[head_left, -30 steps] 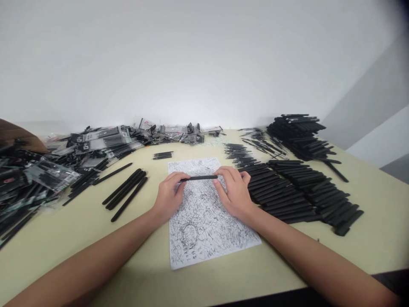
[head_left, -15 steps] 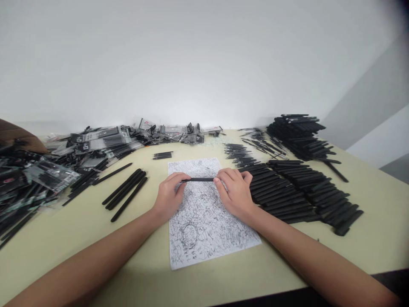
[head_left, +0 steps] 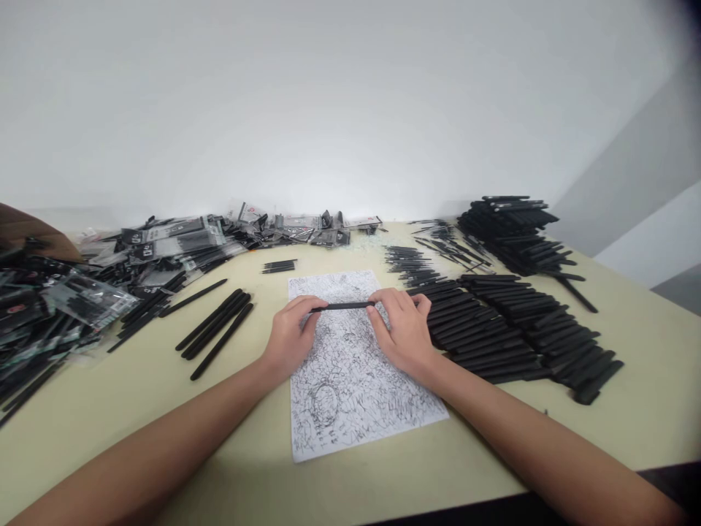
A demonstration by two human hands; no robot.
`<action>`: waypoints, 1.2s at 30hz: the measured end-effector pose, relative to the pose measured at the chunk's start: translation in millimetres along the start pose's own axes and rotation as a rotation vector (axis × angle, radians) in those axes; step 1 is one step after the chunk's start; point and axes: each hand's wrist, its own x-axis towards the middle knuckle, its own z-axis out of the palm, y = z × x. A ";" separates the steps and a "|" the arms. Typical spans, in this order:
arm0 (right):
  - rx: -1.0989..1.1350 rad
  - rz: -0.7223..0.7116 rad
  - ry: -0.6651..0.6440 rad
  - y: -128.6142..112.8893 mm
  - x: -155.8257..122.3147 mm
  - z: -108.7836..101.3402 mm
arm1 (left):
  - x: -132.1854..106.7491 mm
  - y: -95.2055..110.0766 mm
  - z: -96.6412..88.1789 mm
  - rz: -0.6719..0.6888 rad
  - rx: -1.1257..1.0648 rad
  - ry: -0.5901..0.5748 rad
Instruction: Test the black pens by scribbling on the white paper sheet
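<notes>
Presumably light, stiff and smooth-barrelled, the black pen [head_left: 347,306] spans between the hands over a scribbled sheet [head_left: 366,398]. Left hand [head_left: 293,332] pinches one end, right hand [head_left: 402,325] the other; end grips should suit. Outward, far left: clear packets [head_left: 101,292], dark slim contents, too blurred to identify.

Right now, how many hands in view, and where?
2. The left hand grips the black pen at its left end; the right hand holds it toward the right, over the scribbled paper. No other hand shows.
</notes>
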 end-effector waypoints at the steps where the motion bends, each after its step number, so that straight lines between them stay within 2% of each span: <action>1: -0.005 0.002 -0.003 0.0 0.0 0.1 | 0.1 0.2 -0.1 0.000 0.002 0.000; 11: -0.091 0.021 -0.046 1.7 1.3 0.2 | -0.9 -0.8 -0.1 0.042 0.000 -0.029; 21: 0.062 0.023 -0.030 1.1 0.3 -0.4 | -0.5 -3.4 0.8 0.032 -0.009 0.001; 30: 0.006 -0.013 -0.008 2.7 1.0 1.3 | -0.5 -1.6 -0.1 0.053 -0.019 -0.021; 36: 0.019 0.015 -0.023 4.0 1.0 1.9 | -1.8 -3.6 1.3 0.075 -0.023 -0.032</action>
